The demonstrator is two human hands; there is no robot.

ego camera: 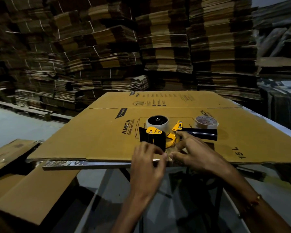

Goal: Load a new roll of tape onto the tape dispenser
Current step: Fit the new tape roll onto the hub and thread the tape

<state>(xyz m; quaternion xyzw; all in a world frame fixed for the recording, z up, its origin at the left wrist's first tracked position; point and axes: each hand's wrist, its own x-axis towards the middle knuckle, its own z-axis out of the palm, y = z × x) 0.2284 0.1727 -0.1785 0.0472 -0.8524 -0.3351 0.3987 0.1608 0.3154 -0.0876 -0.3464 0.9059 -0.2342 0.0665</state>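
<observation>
Both hands work at the near end of the tape dispenser [165, 135]: my left hand [148, 158] has fingers curled toward the black front plate, my right hand [191, 152] rests fingertips by the yellow frame. Whether either pinches a tape end, I cannot tell. One tape roll [157, 124] sits on the hub; a spare roll [206, 122] lies beyond the handle on the flattened carton [99, 132]. I judge the dispenser rigid and light, best held by its handle. Dim light hides any loose tape strip.
</observation>
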